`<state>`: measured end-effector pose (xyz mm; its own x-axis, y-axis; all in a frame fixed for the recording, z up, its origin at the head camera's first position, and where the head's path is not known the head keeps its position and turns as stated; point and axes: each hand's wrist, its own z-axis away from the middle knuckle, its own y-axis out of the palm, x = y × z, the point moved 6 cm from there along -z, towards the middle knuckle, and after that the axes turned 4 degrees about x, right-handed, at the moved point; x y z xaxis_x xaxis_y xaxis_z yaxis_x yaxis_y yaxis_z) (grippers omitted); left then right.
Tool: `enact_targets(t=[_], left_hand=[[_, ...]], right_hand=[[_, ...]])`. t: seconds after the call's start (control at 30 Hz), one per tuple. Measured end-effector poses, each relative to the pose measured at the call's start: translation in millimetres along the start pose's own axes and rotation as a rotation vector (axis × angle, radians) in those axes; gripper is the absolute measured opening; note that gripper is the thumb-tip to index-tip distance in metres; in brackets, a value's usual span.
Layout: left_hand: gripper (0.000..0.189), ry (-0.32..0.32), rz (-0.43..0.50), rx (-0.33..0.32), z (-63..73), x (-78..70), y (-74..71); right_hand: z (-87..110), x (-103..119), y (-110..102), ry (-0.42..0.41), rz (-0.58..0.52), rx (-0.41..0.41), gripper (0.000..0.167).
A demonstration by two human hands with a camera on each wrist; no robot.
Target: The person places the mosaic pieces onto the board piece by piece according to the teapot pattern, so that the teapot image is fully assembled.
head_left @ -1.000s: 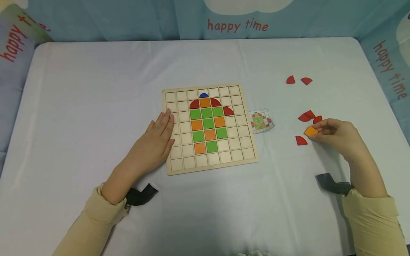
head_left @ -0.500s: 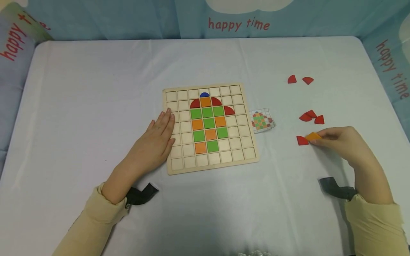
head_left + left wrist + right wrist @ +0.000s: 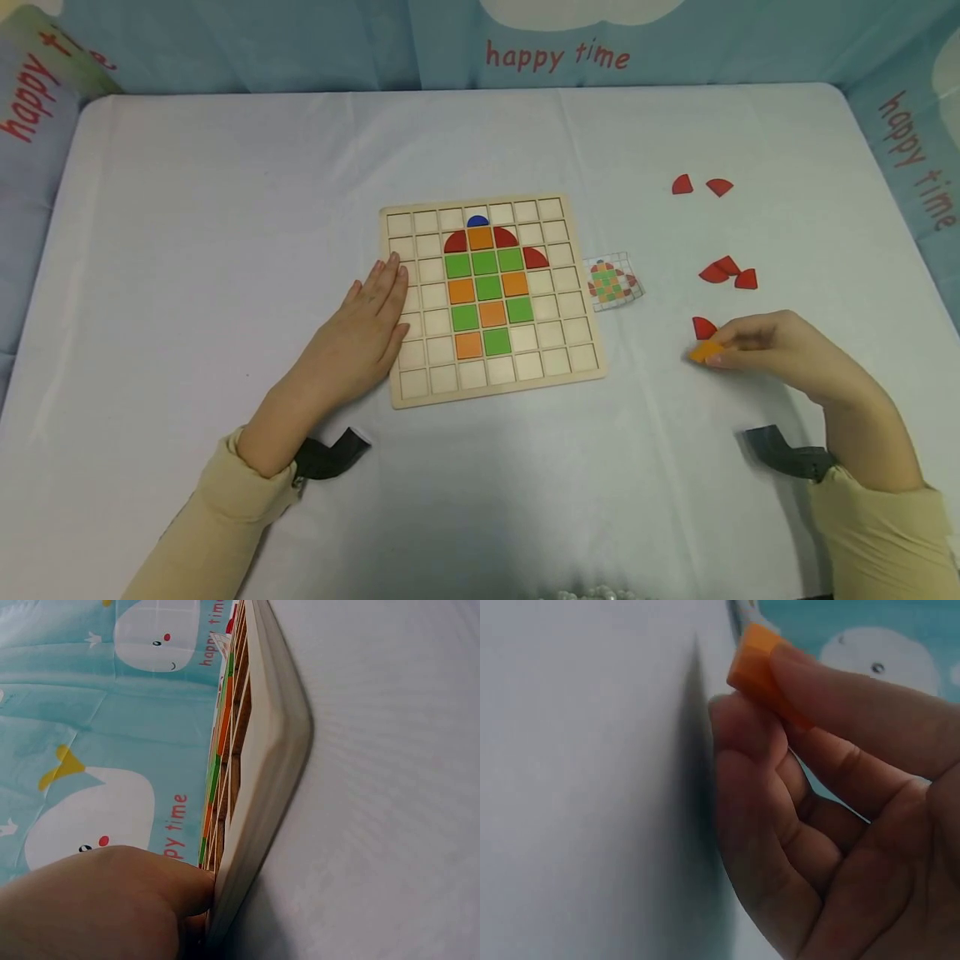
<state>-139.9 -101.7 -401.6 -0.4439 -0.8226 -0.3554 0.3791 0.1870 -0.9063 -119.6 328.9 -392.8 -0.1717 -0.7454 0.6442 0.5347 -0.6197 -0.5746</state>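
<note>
Orange piece (image 3: pixel 705 352) pinched between thumb and fingers of the right hand (image 3: pixel 798 362), over the white cloth (image 3: pixel 225 208) and well to the right of the wooden grid board (image 3: pixel 556 362); whether its lower edge touches the cloth cannot be told; right wrist view shows the thumb across one face of it, with the other fingers curled behind. Nearest neighbour, a red quarter-circle (image 3: pixel 702 327), lies just beyond the held piece; farther back, a group of three red pieces (image 3: pixel 746 279), then two more red pieces (image 3: pixel 682 184) side by side. Left hand (image 3: pixel 348 337) grasps nothing; its fingers, extended, rest on the board's left edge. Board contents: blue half-disc (image 3: pixel 477 222) at top; green and orange squares (image 3: pixel 492 314) in the rows below; three red quarter-circles (image 3: pixel 535 257) at the upper sides; printed pattern card (image 3: pixel 612 282) lies just beside the board's right edge.
</note>
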Motion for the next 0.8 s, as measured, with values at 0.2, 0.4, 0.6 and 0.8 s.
enact_targets(t=[0.2, 0.4, 0.6, 0.8], left_hand=[[0.059, 0.002, -0.001, 0.002, -1.0, -0.1, 0.1], [0.059, -0.005, 0.001, 0.005, -0.6, 0.5, -0.1], [0.059, -0.012, 0.004, 0.014, 0.0, 0.7, 1.3], [0.059, -0.008, 0.005, 0.009, 0.2, 0.4, 0.6]], right_hand=[[-14.0, 9, 8, -0.059, -0.009, 0.02, 0.009], [-28.2, 9, -3, -0.053, -0.043, -0.037, 0.012], [-35.2, 16, -10, -0.054, -0.106, -0.076, 0.008], [-34.7, 34, -8, -0.099, -0.156, -0.071, 0.008]])
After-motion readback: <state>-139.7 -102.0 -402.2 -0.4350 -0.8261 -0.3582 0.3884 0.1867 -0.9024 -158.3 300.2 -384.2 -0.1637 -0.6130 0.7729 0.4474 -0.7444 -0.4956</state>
